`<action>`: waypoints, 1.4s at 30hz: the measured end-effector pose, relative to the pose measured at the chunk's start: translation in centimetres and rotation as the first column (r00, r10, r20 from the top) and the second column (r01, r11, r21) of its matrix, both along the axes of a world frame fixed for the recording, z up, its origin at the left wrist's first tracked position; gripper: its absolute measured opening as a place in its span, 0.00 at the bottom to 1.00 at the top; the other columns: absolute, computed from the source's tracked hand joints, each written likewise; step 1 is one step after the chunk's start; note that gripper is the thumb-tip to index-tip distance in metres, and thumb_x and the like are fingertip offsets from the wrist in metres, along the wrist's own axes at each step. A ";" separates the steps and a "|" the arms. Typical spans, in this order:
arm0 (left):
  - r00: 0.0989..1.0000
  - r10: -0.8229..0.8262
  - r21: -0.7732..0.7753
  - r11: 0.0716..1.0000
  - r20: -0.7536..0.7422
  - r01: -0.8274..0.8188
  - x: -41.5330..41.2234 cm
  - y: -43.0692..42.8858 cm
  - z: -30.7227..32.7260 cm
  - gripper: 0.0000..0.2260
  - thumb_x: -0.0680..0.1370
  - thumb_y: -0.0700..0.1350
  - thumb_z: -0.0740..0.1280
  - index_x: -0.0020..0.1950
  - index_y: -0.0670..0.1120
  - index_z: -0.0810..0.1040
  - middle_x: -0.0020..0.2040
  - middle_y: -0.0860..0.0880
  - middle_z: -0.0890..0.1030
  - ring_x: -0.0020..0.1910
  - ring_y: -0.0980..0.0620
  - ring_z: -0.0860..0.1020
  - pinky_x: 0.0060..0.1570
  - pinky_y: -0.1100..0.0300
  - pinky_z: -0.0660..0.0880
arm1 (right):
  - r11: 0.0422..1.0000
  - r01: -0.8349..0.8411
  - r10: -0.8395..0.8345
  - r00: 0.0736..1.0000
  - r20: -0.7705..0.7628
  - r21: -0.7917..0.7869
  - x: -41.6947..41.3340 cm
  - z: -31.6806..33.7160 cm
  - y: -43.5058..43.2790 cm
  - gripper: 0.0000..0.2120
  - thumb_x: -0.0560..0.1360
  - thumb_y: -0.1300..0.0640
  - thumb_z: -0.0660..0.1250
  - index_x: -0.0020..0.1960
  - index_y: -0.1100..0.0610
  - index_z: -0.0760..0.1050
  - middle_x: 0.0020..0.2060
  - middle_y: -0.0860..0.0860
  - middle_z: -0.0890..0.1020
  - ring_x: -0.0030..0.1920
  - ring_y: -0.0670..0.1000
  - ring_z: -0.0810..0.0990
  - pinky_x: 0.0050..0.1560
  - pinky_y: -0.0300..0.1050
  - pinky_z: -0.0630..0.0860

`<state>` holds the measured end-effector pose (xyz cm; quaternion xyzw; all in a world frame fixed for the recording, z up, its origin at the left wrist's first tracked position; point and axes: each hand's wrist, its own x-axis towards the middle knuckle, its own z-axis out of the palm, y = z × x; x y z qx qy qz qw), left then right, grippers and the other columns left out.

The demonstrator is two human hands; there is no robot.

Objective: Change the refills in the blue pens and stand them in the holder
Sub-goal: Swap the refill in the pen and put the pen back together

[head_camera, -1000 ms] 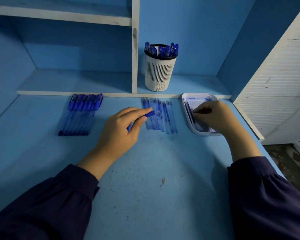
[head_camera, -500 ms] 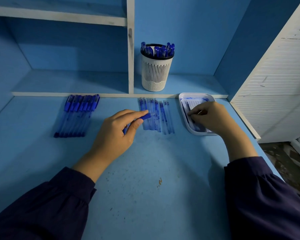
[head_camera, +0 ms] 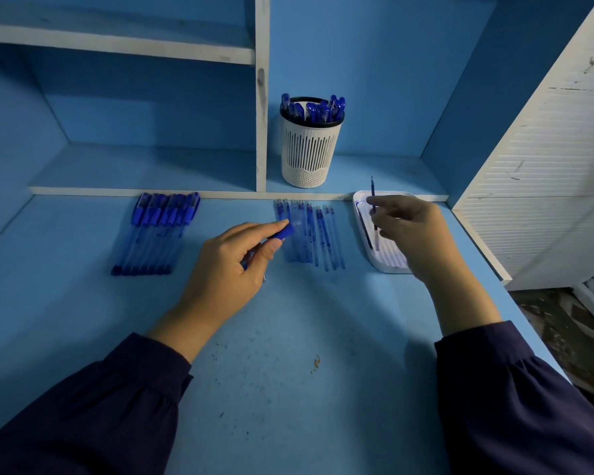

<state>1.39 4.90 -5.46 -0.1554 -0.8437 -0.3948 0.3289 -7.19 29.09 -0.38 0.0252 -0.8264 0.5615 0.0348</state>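
The speckled blue painted bench point(head_camera: 288, 389) sat under white-edged blue shelves, and the white slotted plastic holder point(head_camera: 311, 156) stood on the lower shelf with pens in it. The left hand point(head_camera: 227, 269) gripped a blue plastic pen piece point(head_camera: 283, 232), mostly hidden by the fingers. The right hand point(head_camera: 412, 231) pinched a thin blue refill point(head_camera: 373, 197) over the white plastic tray point(head_camera: 388, 267).

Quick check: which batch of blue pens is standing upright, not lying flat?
The capped pens in the white slotted holder on the shelf. The capped row at the left of the desk and the middle row lie flat.
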 end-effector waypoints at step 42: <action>0.997 0.010 -0.006 1.000 -0.083 -0.011 0.1 -0.6 0.1 0.13 0.81 0.43 0.64 0.63 0.41 0.80 0.47 0.54 0.81 0.42 0.57 0.78 0.39 0.55 0.78 | 0.952 -0.169 0.045 0.903 -0.427 -0.256 4.7 -1.9 -7.5 0.07 0.76 0.67 0.67 0.52 0.59 0.79 0.44 0.55 0.80 0.46 0.50 0.79 0.49 0.42 0.75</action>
